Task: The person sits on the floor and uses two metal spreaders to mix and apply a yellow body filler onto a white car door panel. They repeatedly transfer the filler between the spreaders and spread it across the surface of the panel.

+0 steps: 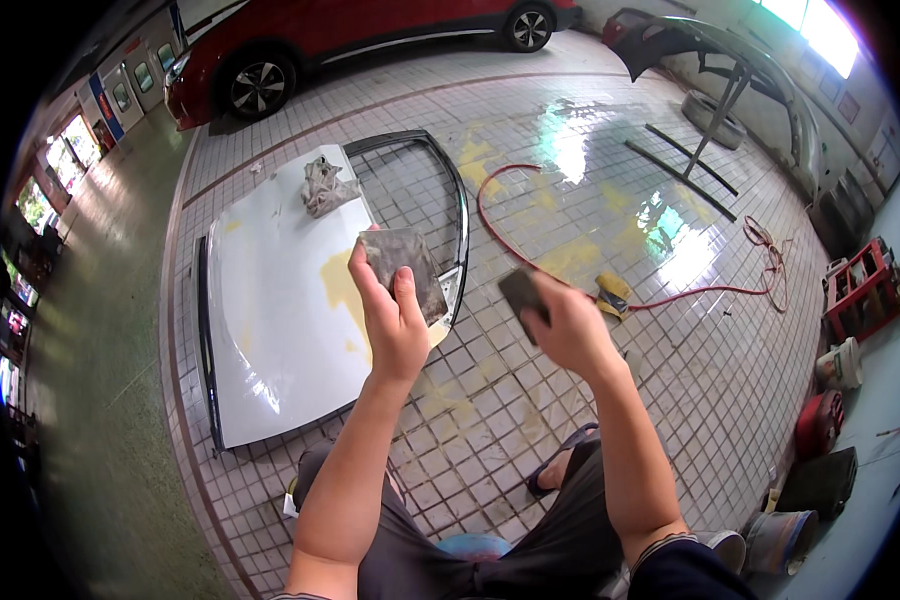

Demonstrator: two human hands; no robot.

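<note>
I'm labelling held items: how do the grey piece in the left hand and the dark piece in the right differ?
The grey piece in the left hand shows a broad face; the dark piece in the right hand shows less, partly covered by the hand.
The grey piece is lighter and smudged; the dark piece looks more evenly dark.
The grey piece looks fairly sharp, the dark piece blurred.
Both are gripped.

Head-worn fisheye view, downward over the tiled floor [495,420]
</note>
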